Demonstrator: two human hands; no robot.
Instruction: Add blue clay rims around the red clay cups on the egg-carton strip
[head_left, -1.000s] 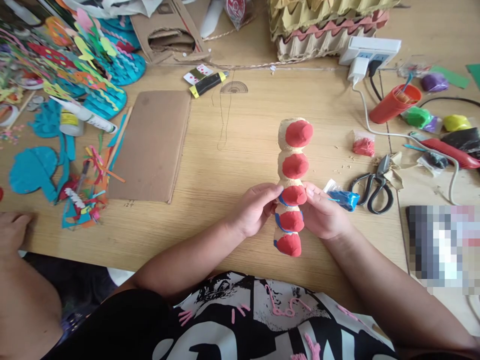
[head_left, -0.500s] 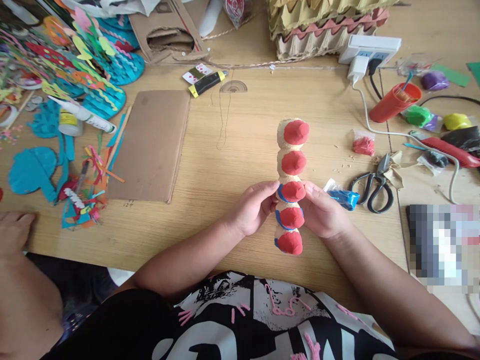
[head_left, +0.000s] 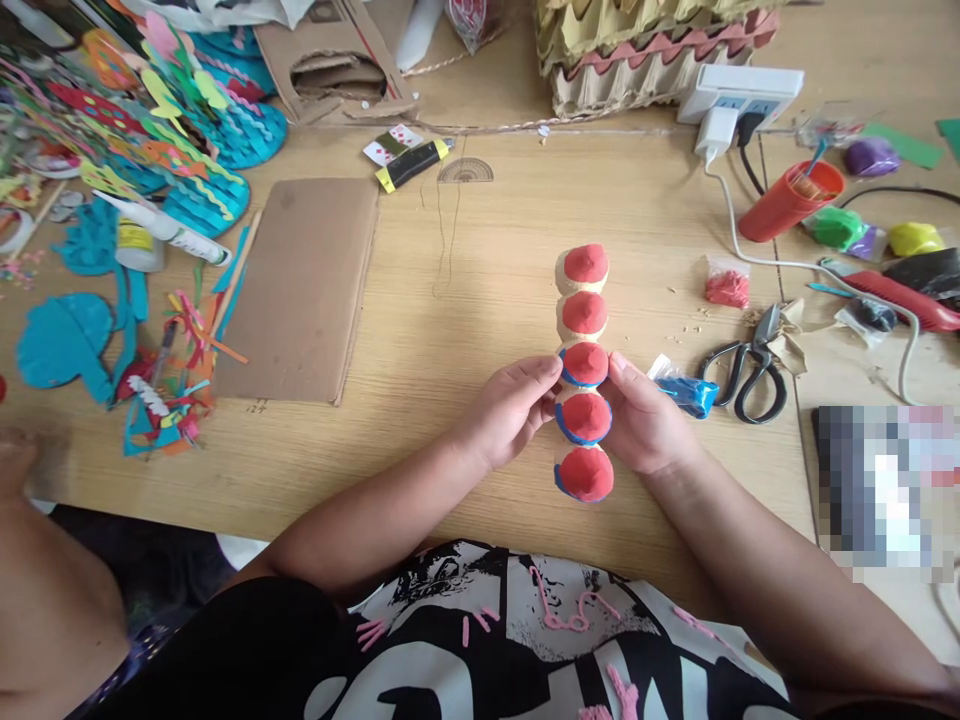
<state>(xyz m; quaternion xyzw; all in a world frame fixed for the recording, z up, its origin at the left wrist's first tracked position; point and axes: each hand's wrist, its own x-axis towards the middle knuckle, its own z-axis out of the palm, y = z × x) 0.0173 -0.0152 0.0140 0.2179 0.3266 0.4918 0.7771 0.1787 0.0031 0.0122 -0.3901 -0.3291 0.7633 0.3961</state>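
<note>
Between my two hands is an egg carton strip, a row of several bumps standing lengthwise away from me. Red clay caps the top of each bump, and blue clay edges the nearer ones; the far ones show bare cream carton. My left hand pinches the strip's left edge near the middle bump, its lower fingers partly behind the strip. On the opposite edge, my right hand grips with its thumb beside the same bump. A packet of blue clay lies just right of my right hand, close to black-handled scissors.
A cardboard sheet lies left of centre, with blue paper crafts beyond it. Egg trays are stacked at the back. A power strip, a red cup and clay packets stand rightward. Another person's arm rests at lower left.
The strip has been tilted in my hands, so its bumps face me more squarely and more blue edging shows. Another person's hand at the left has drawn back slightly.
</note>
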